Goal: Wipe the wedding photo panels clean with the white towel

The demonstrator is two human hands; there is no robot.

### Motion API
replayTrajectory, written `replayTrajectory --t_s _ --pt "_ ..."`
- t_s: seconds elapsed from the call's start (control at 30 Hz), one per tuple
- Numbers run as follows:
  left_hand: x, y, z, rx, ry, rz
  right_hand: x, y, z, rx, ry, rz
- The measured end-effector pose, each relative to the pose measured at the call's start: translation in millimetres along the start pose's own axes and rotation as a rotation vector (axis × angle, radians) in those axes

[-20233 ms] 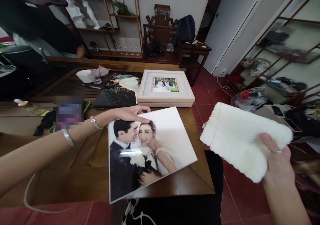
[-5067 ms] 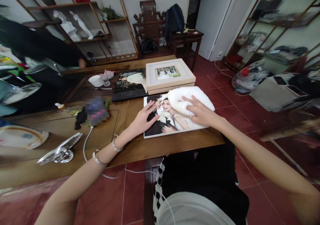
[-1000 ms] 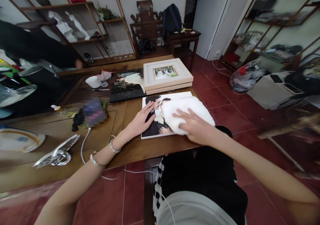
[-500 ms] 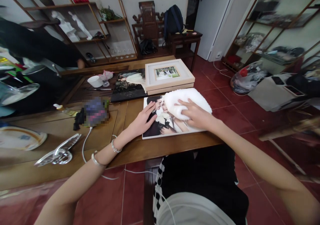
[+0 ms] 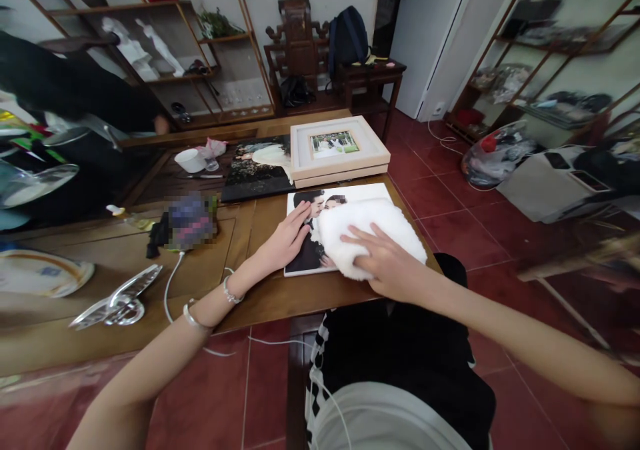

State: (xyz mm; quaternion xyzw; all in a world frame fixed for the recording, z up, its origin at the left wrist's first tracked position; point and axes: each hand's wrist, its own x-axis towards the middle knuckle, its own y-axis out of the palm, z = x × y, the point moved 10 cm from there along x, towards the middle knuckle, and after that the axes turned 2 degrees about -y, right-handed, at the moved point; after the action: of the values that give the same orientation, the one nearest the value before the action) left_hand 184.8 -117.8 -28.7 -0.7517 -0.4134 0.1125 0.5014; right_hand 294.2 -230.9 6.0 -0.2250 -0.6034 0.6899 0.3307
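Observation:
A glossy wedding photo panel lies flat on the near right corner of the wooden table. My left hand rests open on the panel's left side, fingers stretched flat, holding it down. My right hand presses a fluffy white cloth onto the panel's near right part, with its fingers spread over the cloth. The cloth covers most of the picture's lower right half.
Behind the panel sit a white boxed photo frame and a dark photo print. To the left are a white cup, a blurred object, a silver ornament and a plate. Shelves and a chair stand behind.
My right hand has dragged the cloth from the panel's far right part toward me, onto its near part. My left hand stays put.

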Motion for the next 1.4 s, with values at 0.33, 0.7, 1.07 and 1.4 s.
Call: replayTrajectory --t_s 0.33,0.7,1.07,1.4 --pt "-0.9 -2.7 -0.6 -0.014 0.006 -0.016 61.7 -13.3 -73.9 -0.05 0.119 -0.106" --pt "0.0 -1.5 -0.8 -0.007 -0.014 0.001 -21.6 3.8 29.3 0.033 -0.008 0.03" --pt "0.3 -2.2 -1.3 -0.01 -0.01 0.018 26.4 -7.3 -11.4 0.019 0.107 -0.042" --pt "-1.0 -3.7 -2.0 -0.01 -0.007 -0.001 75.2 -8.7 -45.5 -0.066 0.154 -0.04"
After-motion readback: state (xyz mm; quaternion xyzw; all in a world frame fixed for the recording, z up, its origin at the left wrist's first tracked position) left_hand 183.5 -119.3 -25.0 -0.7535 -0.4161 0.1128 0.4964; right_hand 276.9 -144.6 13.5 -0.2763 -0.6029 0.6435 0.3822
